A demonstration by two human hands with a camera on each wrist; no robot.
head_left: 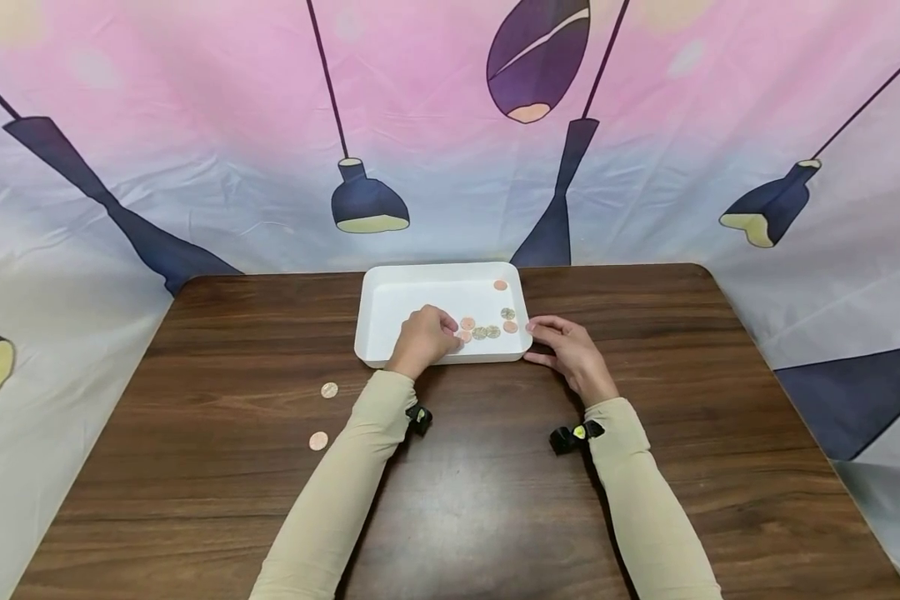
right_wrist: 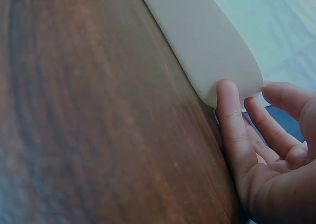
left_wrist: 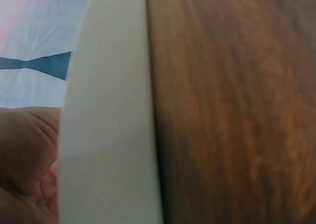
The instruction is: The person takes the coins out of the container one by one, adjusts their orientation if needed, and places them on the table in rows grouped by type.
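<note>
A white tray (head_left: 405, 354) lies near the table's back edge, with several copper and brass-coloured coins in its right half. My left hand (head_left: 425, 337) reaches over the front wall, its thumb and fingertips right beside a copper coin (head_left: 466, 337). I cannot tell whether it holds a coin. In the left wrist view, the tray's wall (left_wrist: 108, 105) hides most of that hand (left_wrist: 29, 159). My right hand (head_left: 570, 350) touches the tray's front right corner. In the right wrist view, its thumb lies against the wall (right_wrist: 207, 41) and a finger meets the rim; the fingers (right_wrist: 274, 130) are nearly straight.
On the brown wooden table (head_left: 480, 500), a brass-coloured coin (head_left: 329, 390) and a copper coin (head_left: 318, 441) lie left of my left forearm. Right behind the table hangs a printed cloth (head_left: 450, 200). Each wrist wears a small black camera (head_left: 418, 418).
</note>
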